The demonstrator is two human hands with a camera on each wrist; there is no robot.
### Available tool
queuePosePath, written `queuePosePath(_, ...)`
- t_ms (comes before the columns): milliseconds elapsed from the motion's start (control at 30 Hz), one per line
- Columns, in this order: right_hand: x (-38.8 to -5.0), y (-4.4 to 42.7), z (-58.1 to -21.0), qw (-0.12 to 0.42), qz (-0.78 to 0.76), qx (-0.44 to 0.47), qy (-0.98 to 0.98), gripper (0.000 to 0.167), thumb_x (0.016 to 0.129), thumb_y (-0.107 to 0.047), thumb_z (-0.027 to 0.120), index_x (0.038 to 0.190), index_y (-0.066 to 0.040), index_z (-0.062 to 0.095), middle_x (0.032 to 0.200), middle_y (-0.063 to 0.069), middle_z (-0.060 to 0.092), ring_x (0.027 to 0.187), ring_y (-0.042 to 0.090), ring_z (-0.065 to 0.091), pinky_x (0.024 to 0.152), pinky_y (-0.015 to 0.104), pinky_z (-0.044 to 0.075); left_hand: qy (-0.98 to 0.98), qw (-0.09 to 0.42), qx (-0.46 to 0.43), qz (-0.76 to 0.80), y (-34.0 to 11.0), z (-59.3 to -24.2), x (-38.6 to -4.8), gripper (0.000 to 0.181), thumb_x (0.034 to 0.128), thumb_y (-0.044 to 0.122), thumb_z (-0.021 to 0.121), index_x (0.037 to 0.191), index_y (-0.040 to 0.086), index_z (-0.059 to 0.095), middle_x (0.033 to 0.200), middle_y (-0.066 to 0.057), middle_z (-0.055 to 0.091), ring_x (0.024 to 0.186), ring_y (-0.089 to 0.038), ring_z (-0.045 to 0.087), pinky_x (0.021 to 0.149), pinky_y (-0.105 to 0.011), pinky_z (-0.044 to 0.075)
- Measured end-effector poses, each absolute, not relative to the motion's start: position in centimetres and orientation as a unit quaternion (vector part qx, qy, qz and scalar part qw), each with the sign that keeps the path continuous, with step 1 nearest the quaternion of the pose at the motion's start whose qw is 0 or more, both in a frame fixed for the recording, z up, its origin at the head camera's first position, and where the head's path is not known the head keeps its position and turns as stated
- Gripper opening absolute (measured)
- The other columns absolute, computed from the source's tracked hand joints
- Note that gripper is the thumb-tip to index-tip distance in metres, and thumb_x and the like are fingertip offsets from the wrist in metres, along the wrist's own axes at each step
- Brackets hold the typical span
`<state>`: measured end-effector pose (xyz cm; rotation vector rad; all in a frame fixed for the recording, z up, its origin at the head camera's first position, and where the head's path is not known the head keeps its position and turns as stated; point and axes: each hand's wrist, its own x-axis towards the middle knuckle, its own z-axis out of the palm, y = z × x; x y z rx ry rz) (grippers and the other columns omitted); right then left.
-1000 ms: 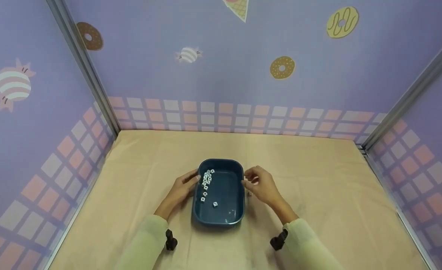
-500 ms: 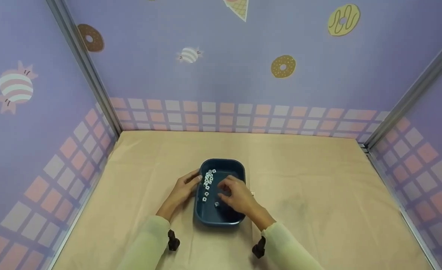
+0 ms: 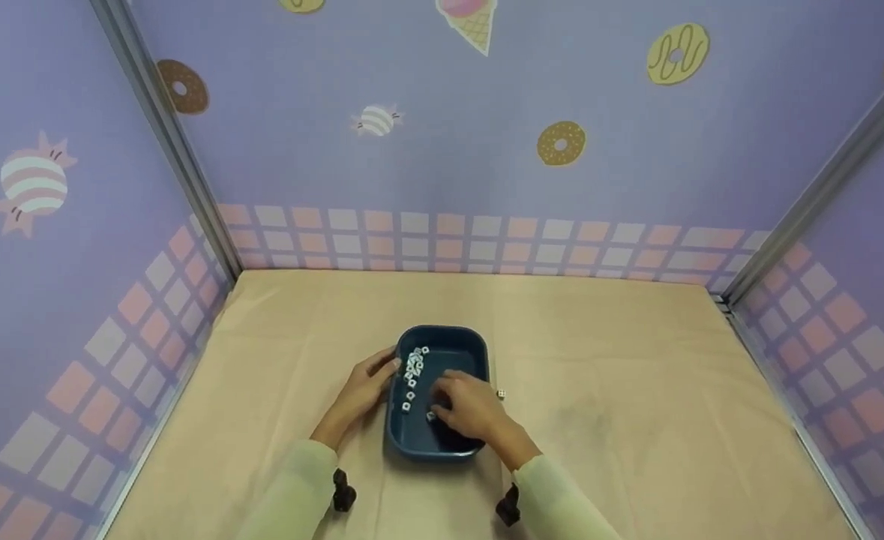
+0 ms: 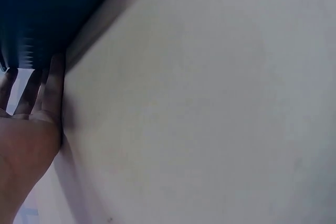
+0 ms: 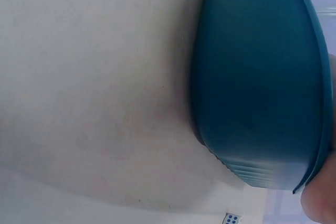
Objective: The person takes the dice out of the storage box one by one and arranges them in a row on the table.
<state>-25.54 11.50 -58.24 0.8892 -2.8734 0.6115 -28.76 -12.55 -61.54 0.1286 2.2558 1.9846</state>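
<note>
We had the right hand (image 3: 471, 405) right inside the blue tray (image 3: 419, 442), fingers bent over its floor, thumb down by a lone white cube (image 3: 431, 415)! Pinching it or merely touching? We couldn't tell; the hand hid its own fingertips. Over on the other side, the left hand (image 3: 363, 386) gripped the tray's long edge, thumb at the rim, fingers against the outer wall.

We read the step as handling the cubes one by one, and we judged that the next move called for a fine thumb-and-finger pinch while the tray was kept steady.

And the cubes themselves? Small, white, dark-marked, the marks too tiny for us to read, most bunched in a cluster (image 3: 414, 365) along the left hand's wall, a few trailing toward the near end. Outside, just beside the opposite wall, a single die (image 3: 501, 394) sat on the beige cloth (image 3: 599, 337), its dark pips plain in the right wrist view.
</note>
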Motion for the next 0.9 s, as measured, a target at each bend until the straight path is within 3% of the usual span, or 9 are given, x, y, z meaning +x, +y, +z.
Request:
queuePosePath(367, -25.52, 11.20, -58.40, 0.021, 0.170, 0.297, -0.940, 0.022, 0.093, -0.035, 0.081, 0.107, -0.017, 0.078, 0.101, -0.004, 0.069, 0.089, 0.012, 0.065, 0.082, 0.036, 0.060, 0.771, 0.037, 0.063, 0.633, -12.42, -62.16, -28.82, 0.052, 0.1099, 0.032, 0.060, 0.155, 0.009, 0.053, 0.155, -0.014, 0.056, 0.147, -0.034, 0.048, 0.125, -0.055, 0.031)
queuePosePath(600, -25.53, 10.66, -58.28, -0.001, 0.140, 0.292, -0.946, 0.028, 0.096, -0.038, 0.079, 0.115, -0.017, 0.079, 0.126, 0.005, 0.073, 0.117, 0.023, 0.069, 0.100, 0.047, 0.058, 0.770, 0.027, 0.061, 0.635, -12.52, -62.15, -28.83, 0.052, 0.1095, 0.032, 0.061, 0.154, 0.007, 0.054, 0.154, -0.015, 0.056, 0.146, -0.036, 0.048, 0.125, -0.057, 0.030)
queuePosePath(900, -25.43, 10.63, -58.06, -0.011, 0.117, 0.308, -0.944, 0.022, 0.096, -0.033, 0.079, 0.114, -0.020, 0.081, 0.117, 0.000, 0.075, 0.111, 0.021, 0.069, 0.096, 0.046, 0.059, 0.777, 0.030, 0.054, 0.627, -12.49, -62.14, -28.75, 0.052, 0.1095, 0.035, 0.060, 0.155, 0.010, 0.054, 0.152, -0.012, 0.058, 0.142, -0.032, 0.052, 0.123, -0.056, 0.034)
